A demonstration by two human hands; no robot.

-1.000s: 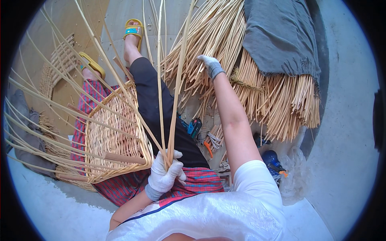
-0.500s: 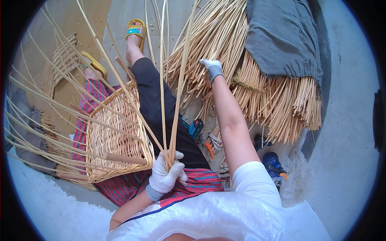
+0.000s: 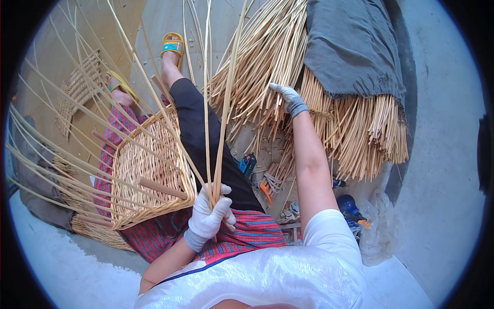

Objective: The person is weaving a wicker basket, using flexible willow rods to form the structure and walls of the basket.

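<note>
In a white glove, my left hand (image 3: 208, 216) is closed around the lower ends of several peeled wicker rods (image 3: 227, 98), which fan upward. Beside it, a partly woven wicker basket (image 3: 149, 170) rests over my left leg, with long unwoven rods sticking out to the left and upward and wooden pegs (image 3: 162, 188) at its edge. My gloved right hand (image 3: 289, 100) is stretched out to the big pile of loose rods (image 3: 267, 56). Its fingers look drawn together against the rod ends; what lies between them is too small to make out.
A grey cloth (image 3: 355, 46) covers part of the rod pile. Near my right arm lie a blue power tool (image 3: 247, 166), an orange-handled tool (image 3: 265, 194), a blue spray bottle (image 3: 348, 206) and clear plastic (image 3: 378, 226). A woven piece (image 3: 80, 95) lies far left.
My right hand has moved right and slightly nearer across the rod pile. My left hand keeps its hold on the rods and has hardly moved. The whole view has shifted a little.
</note>
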